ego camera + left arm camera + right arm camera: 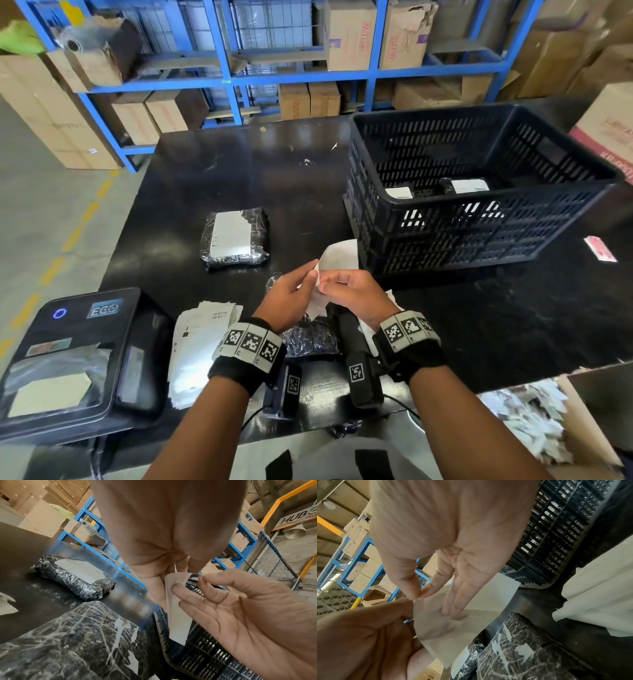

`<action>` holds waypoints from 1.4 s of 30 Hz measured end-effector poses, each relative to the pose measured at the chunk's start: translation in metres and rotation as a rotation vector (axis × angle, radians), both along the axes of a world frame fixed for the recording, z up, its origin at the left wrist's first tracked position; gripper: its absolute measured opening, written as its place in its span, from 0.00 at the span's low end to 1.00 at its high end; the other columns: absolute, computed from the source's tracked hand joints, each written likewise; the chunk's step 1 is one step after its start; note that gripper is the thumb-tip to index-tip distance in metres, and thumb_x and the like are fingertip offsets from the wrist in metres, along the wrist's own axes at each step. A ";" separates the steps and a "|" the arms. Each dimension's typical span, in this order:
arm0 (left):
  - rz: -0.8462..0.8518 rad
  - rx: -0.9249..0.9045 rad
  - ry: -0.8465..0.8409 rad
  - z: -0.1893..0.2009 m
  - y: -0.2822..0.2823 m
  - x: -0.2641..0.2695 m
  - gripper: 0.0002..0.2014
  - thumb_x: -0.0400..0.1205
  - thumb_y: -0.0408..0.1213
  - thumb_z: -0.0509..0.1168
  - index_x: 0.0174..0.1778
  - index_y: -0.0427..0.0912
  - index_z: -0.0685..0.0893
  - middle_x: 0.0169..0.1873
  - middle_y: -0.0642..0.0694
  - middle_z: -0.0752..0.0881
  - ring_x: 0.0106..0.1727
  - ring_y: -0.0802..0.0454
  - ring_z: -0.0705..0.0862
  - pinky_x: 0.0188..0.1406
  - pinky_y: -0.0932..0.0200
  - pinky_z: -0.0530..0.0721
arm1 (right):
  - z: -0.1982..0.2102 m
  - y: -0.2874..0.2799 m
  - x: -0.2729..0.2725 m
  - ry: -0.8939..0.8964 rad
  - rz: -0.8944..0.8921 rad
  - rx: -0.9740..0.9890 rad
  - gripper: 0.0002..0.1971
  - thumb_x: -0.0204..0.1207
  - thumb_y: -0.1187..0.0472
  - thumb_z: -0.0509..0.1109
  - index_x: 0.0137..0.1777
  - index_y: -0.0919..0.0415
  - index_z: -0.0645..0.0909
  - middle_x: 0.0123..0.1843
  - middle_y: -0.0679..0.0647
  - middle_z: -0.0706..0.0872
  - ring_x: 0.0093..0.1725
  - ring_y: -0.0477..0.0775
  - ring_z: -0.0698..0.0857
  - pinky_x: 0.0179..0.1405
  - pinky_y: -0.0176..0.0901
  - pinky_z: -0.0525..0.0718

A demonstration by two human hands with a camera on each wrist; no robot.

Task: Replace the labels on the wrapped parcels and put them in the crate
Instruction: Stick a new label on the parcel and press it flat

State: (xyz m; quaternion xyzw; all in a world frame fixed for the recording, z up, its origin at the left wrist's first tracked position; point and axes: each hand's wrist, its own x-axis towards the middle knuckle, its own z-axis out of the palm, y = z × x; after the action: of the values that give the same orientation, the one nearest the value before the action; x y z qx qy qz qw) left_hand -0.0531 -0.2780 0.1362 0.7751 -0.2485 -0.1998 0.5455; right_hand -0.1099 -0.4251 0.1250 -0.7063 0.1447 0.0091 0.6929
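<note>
Both hands hold a white label sheet (340,255) up over the black table, just left of the black crate (445,240). My left hand (313,270) pinches its upper edge between thumb and finger (193,566). My right hand (325,279) pinches the same corner with thumb and forefinger (418,596), the other fingers straight against the sheet (447,628). Under the hands lies a black stretch-wrapped parcel (313,337) with torn white label scraps on it (120,627). A second wrapped parcel (236,238) with a whole white label lies further back on the left. Two labelled parcels (469,186) lie in the crate.
A black label printer (75,359) sits at the table's near left, with a stack of printed labels (202,346) beside it. A cardboard box of paper scraps (534,421) stands at the near right. A red-and-white scrap (601,249) lies right of the crate. Blue shelving (226,82) with cartons stands behind.
</note>
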 end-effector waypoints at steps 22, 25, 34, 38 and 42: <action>0.076 -0.054 -0.011 -0.001 0.007 0.007 0.06 0.80 0.44 0.69 0.46 0.48 0.88 0.43 0.50 0.91 0.48 0.53 0.89 0.54 0.52 0.86 | 0.003 0.000 0.009 -0.036 0.028 -0.001 0.04 0.81 0.59 0.70 0.51 0.57 0.84 0.50 0.46 0.87 0.53 0.41 0.85 0.53 0.36 0.86; 0.089 -0.027 -0.024 -0.004 0.007 0.011 0.07 0.83 0.43 0.65 0.45 0.48 0.87 0.42 0.48 0.91 0.46 0.51 0.89 0.53 0.48 0.87 | 0.001 -0.001 0.009 -0.031 0.033 -0.015 0.04 0.82 0.61 0.68 0.46 0.55 0.83 0.51 0.47 0.87 0.54 0.42 0.84 0.53 0.36 0.85; 0.290 -0.022 0.061 -0.004 0.011 0.023 0.09 0.85 0.37 0.61 0.41 0.40 0.81 0.39 0.41 0.90 0.46 0.40 0.89 0.52 0.42 0.87 | -0.012 -0.027 -0.002 0.078 -0.212 0.231 0.09 0.85 0.65 0.60 0.45 0.61 0.80 0.42 0.54 0.86 0.46 0.50 0.87 0.49 0.43 0.83; 0.316 -0.015 0.096 -0.003 0.015 0.029 0.09 0.85 0.37 0.61 0.40 0.40 0.81 0.41 0.37 0.89 0.46 0.38 0.89 0.52 0.39 0.87 | -0.024 -0.053 -0.020 0.132 -0.366 0.162 0.09 0.82 0.65 0.62 0.43 0.64 0.82 0.39 0.55 0.85 0.43 0.50 0.87 0.44 0.40 0.84; 0.326 0.008 0.084 -0.006 0.018 0.030 0.09 0.84 0.39 0.61 0.38 0.45 0.81 0.42 0.37 0.89 0.47 0.34 0.87 0.53 0.34 0.85 | -0.039 -0.081 -0.037 0.190 -0.548 0.046 0.10 0.78 0.64 0.64 0.40 0.65 0.85 0.40 0.58 0.89 0.44 0.55 0.87 0.49 0.47 0.87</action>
State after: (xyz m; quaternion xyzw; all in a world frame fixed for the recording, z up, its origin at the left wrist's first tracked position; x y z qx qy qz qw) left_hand -0.0235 -0.2604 0.1302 0.7982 -0.0954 -0.1418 0.5776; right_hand -0.1464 -0.5056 0.0861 -0.6208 0.3943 -0.1088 0.6688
